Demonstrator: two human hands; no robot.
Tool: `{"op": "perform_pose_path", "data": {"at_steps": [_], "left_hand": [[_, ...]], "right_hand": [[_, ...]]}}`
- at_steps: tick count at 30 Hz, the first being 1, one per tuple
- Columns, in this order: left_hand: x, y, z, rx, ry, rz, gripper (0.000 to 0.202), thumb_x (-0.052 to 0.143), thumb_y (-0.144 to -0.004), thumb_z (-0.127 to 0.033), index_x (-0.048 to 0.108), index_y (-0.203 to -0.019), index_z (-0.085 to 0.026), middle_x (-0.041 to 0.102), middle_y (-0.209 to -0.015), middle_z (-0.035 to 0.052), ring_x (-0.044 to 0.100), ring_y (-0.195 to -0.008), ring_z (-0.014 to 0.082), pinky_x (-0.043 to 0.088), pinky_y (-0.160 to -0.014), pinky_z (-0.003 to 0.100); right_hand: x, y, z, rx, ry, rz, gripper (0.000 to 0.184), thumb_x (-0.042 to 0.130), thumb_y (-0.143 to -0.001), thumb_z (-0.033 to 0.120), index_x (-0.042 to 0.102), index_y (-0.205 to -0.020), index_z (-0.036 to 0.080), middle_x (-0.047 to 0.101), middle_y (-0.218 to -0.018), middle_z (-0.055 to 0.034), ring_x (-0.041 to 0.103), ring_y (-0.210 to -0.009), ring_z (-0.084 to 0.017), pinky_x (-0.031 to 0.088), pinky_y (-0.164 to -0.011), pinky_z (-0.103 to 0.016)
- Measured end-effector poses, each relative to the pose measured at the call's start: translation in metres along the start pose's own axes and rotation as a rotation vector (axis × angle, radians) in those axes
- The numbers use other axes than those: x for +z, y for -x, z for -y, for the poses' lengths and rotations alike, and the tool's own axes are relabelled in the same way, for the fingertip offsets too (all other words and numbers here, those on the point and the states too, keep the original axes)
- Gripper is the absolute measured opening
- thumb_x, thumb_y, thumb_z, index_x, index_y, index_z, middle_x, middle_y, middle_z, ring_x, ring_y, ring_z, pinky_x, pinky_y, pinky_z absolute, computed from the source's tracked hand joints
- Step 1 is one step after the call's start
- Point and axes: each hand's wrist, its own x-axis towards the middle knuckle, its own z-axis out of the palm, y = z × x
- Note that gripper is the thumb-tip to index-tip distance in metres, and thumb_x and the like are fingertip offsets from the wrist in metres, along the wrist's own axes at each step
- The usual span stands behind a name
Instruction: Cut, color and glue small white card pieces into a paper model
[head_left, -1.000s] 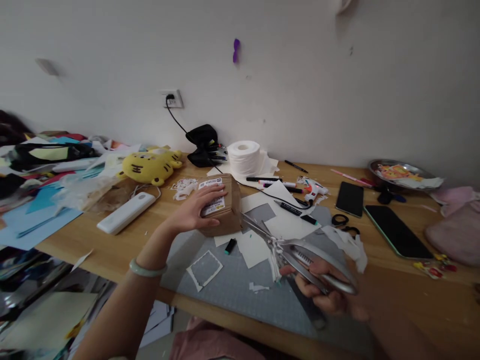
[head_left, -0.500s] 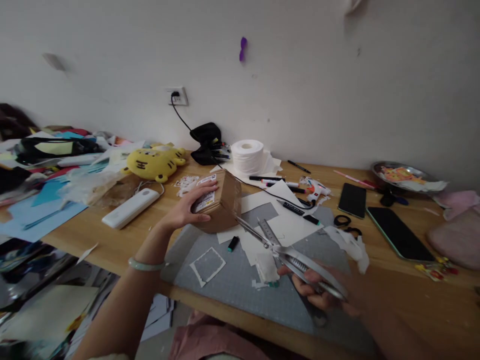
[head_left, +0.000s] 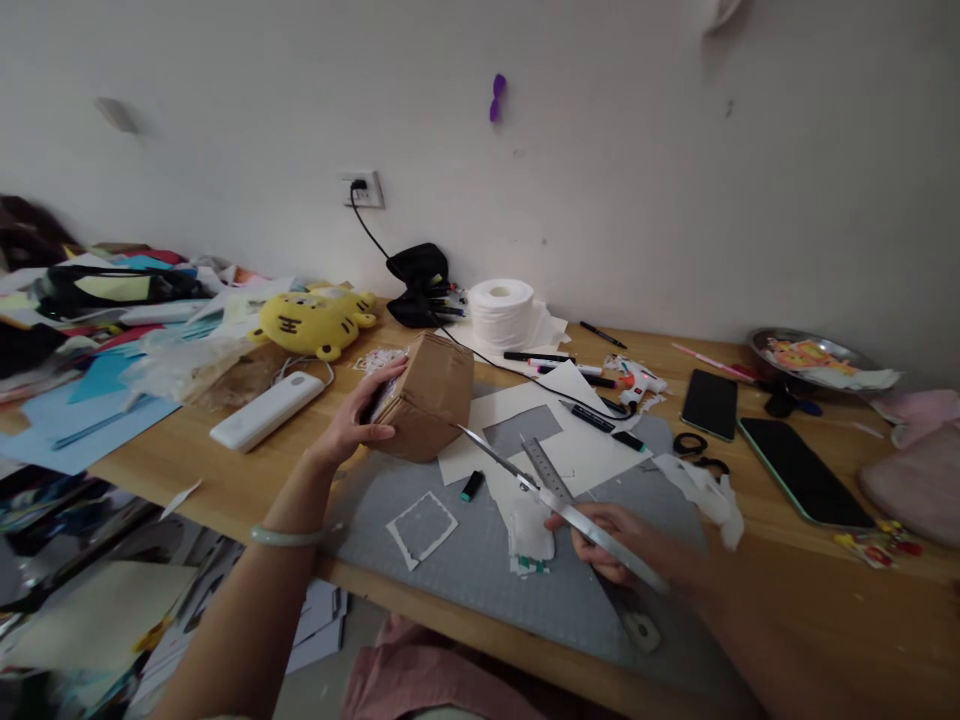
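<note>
My left hand (head_left: 362, 412) grips a small brown cardboard box (head_left: 433, 395) by its left side, tilting it above the grey cutting mat (head_left: 360, 530). My right hand (head_left: 611, 540) is closed around metal scissors (head_left: 559, 505). Their pointed tip reaches the box's lower right side; whether it has gone in I cannot tell. Under the scissors lie a metal ruler (head_left: 546, 467) and white paper sheets (head_left: 491, 440). A square paper frame (head_left: 422, 530) and a black pen cap (head_left: 472, 486) rest on the mat.
Markers (head_left: 589, 415) and a toilet roll (head_left: 501, 312) stand behind the mat. Two phones (head_left: 806, 470) lie at the right, near a metal bowl (head_left: 765, 345). A white power bank (head_left: 268, 411) and yellow plush toy (head_left: 311, 322) are at the left. A black cable (head_left: 375, 240) runs from the wall socket.
The box has turned in my left hand, so its labelled face points away to the left. The scissors have rolled edge-on, their tip still at the box.
</note>
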Motion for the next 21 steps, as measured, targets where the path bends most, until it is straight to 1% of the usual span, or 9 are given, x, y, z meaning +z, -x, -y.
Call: {"op": "perform_pose_path", "data": {"at_steps": [4,7,9,11,13,15,16,18,21], "left_hand": [[0.0,0.002,0.0,-0.008,0.004,0.009,0.082,0.075,-0.06,-0.055,0.048,-0.134,-0.031,0.033,-0.151,0.0064,0.021,-0.141,0.0365,0.015,-0.115,0.053],[-0.001,0.001,-0.003,-0.027,-0.024,0.022,0.083,0.074,-0.06,-0.056,0.048,-0.134,-0.03,0.033,-0.151,0.0069,0.019,-0.141,0.0365,0.014,-0.115,0.054],[-0.002,0.0,-0.004,-0.027,-0.039,0.032,0.083,0.074,-0.06,-0.056,0.048,-0.134,-0.03,0.034,-0.151,0.0073,0.019,-0.141,0.0365,0.014,-0.115,0.055],[-0.002,-0.001,-0.006,-0.015,-0.049,0.046,0.082,0.074,-0.061,-0.056,0.048,-0.134,-0.031,0.035,-0.15,0.007,0.021,-0.141,0.0361,0.014,-0.115,0.054],[-0.002,-0.002,-0.006,-0.006,-0.062,0.061,0.081,0.074,-0.062,-0.055,0.047,-0.135,-0.031,0.035,-0.15,0.0069,0.022,-0.14,0.0359,0.015,-0.115,0.054],[-0.002,-0.003,-0.007,-0.003,-0.073,0.075,0.081,0.074,-0.062,-0.055,0.047,-0.135,-0.031,0.034,-0.15,0.0072,0.022,-0.14,0.0363,0.014,-0.115,0.054],[-0.001,-0.004,-0.007,-0.001,-0.074,0.082,0.081,0.074,-0.062,-0.054,0.047,-0.135,-0.031,0.034,-0.151,0.0074,0.022,-0.14,0.0368,0.014,-0.115,0.055],[0.0,-0.005,-0.008,-0.002,-0.071,0.094,0.081,0.075,-0.062,-0.053,0.047,-0.135,-0.03,0.033,-0.151,0.0077,0.021,-0.14,0.0375,0.013,-0.114,0.057],[0.001,-0.006,-0.01,-0.002,-0.064,0.108,0.079,0.075,-0.064,-0.051,0.047,-0.135,-0.03,0.032,-0.151,0.0074,0.021,-0.14,0.0373,0.012,-0.114,0.057]], "right_hand": [[-0.005,-0.006,-0.005,-0.029,-0.046,0.062,0.042,0.061,-0.077,0.039,0.061,-0.11,0.013,0.037,-0.059,0.0085,0.021,-0.039,-0.002,0.02,-0.036,-0.015],[-0.008,-0.006,-0.006,-0.045,0.021,0.047,0.04,0.061,-0.078,0.041,0.063,-0.108,0.014,0.039,-0.061,0.0068,0.025,-0.042,-0.003,0.023,-0.038,-0.015],[-0.008,-0.004,-0.004,-0.055,0.062,0.019,0.039,0.06,-0.079,0.041,0.064,-0.107,0.014,0.041,-0.062,0.0051,0.03,-0.046,-0.005,0.028,-0.041,-0.016],[-0.009,-0.001,-0.002,-0.096,0.108,0.022,0.042,0.063,-0.076,0.041,0.065,-0.109,0.015,0.047,-0.066,0.0025,0.04,-0.053,-0.008,0.037,-0.05,-0.019],[-0.009,0.001,-0.001,-0.143,0.166,0.042,0.045,0.065,-0.074,0.041,0.065,-0.11,0.015,0.056,-0.077,-0.0018,0.052,-0.071,-0.014,0.045,-0.066,-0.026],[-0.009,0.002,0.0,-0.167,0.222,0.06,0.048,0.066,-0.073,0.042,0.064,-0.113,0.016,0.061,-0.095,-0.0056,0.054,-0.091,-0.021,0.045,-0.081,-0.033],[-0.009,0.002,0.0,-0.172,0.242,0.058,0.049,0.065,-0.074,0.043,0.063,-0.114,0.016,0.061,-0.101,-0.0065,0.053,-0.097,-0.023,0.044,-0.085,-0.035],[-0.008,0.001,0.0,-0.18,0.27,0.048,0.051,0.065,-0.074,0.045,0.062,-0.115,0.015,0.061,-0.102,-0.0067,0.053,-0.098,-0.025,0.044,-0.087,-0.038],[-0.007,-0.001,-0.001,-0.188,0.31,0.021,0.05,0.064,-0.074,0.047,0.063,-0.111,0.014,0.061,-0.092,-0.0053,0.054,-0.092,-0.024,0.044,-0.086,-0.038]]}}
